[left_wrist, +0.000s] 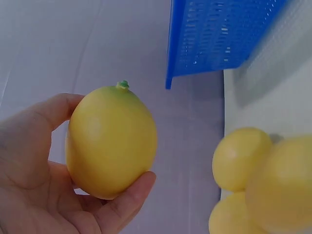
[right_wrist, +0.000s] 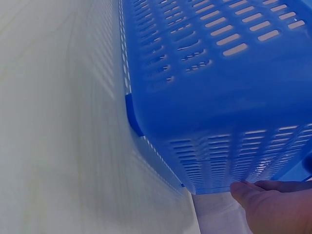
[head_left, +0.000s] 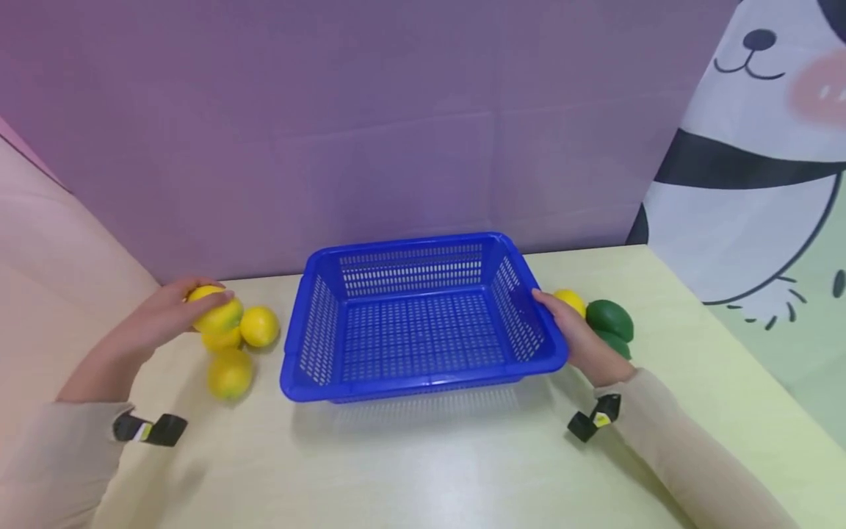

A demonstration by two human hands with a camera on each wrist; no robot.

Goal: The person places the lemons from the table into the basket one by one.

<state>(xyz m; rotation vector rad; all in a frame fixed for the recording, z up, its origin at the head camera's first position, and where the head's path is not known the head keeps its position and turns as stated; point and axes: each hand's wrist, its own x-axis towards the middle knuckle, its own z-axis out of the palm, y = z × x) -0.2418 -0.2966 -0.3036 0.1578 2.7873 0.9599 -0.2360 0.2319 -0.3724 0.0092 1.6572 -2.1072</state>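
My left hand (head_left: 165,312) grips a yellow lemon (left_wrist: 112,141), thumb and fingers curled around its sides. The lemon has a greenish end with a small green stem. Just below it in the head view lie three more lemons (head_left: 260,326) on the table, left of a blue plastic basket (head_left: 423,386). With nothing inside, the basket stands mid-table, its slotted walls and floor showing. My right hand (head_left: 575,334) holds the basket's right rim, thumb at the edge and the other fingers mostly hidden. In the right wrist view, that hand (right_wrist: 278,207) appears beside the basket's end wall.
Beyond my right hand lie a yellow fruit (head_left: 570,300) and two dark green rounded things (head_left: 609,320), partly hidden by the hand. A purple cloth backdrop (head_left: 396,147) rises behind the pale table (head_left: 423,463). A panda picture (head_left: 747,220) covers the right side.
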